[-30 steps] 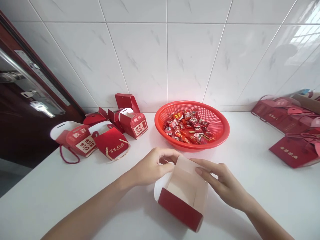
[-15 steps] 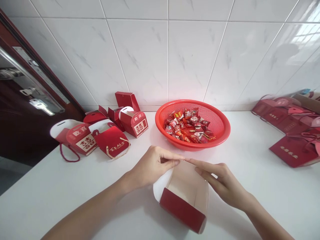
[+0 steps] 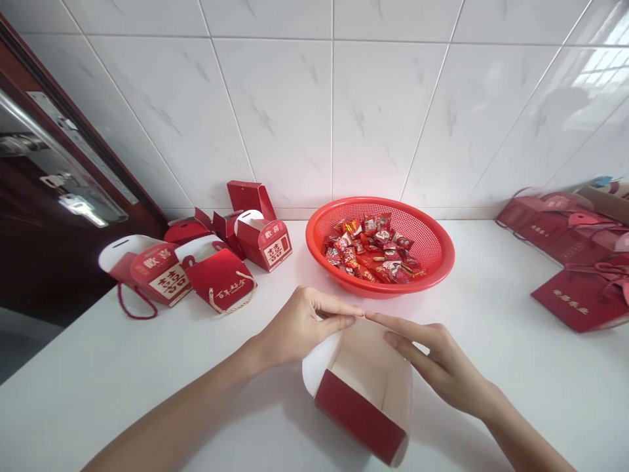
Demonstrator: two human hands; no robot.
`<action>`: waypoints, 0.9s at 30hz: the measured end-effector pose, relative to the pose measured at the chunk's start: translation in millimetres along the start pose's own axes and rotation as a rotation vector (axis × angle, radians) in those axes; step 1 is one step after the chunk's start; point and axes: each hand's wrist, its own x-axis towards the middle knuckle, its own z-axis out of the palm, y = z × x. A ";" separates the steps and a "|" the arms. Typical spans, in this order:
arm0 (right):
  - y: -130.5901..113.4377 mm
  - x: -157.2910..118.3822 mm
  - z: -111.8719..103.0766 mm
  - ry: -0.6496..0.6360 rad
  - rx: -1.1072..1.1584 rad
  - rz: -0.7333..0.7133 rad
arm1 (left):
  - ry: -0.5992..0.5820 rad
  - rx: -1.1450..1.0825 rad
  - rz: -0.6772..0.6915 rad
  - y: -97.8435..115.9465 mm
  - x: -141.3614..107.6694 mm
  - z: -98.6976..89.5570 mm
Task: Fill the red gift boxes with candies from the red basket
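Observation:
A red cardboard gift box [image 3: 361,413] lies open on the white table in front of me, its pale inside showing and a white rounded flap out on the left. My left hand [image 3: 307,324] pinches the box's far upper edge between thumb and fingers. From the other side my right hand [image 3: 435,360] grips the same edge, its thumb inside the box and its fingers outside. The fingertips of both hands almost meet at the far edge. Just beyond them stands a red plastic basket [image 3: 432,272] with wrapped candies [image 3: 376,246] in it.
Several red gift boxes, among them a rope-handled one [image 3: 221,282] and a smaller box [image 3: 268,246], stand at the left. More red boxes [image 3: 580,298] are grouped at the right. A tiled wall [image 3: 275,111] closes the back; a dark door with keys [image 3: 81,206] is on the left.
Both hands keep their hold on the far edge of the box. Everything in view has shifted only very slightly.

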 end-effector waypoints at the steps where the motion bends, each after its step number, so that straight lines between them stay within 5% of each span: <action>1: -0.3 0.0 0.3 0.003 -0.002 -0.001 | 0.007 0.020 -0.009 0.1 -0.3 -0.5; 8: -0.1 0.1 8.1 0.195 -0.116 -0.082 | 0.041 0.279 0.166 16.6 -12.4 -6.9; 13: 2.8 3.7 16.1 0.365 -0.152 -0.028 | 0.019 0.383 0.120 24.5 -16.7 -9.8; 27: 18.3 -0.9 15.4 0.405 -0.063 -0.094 | -0.045 0.322 0.053 18.4 -13.6 -20.4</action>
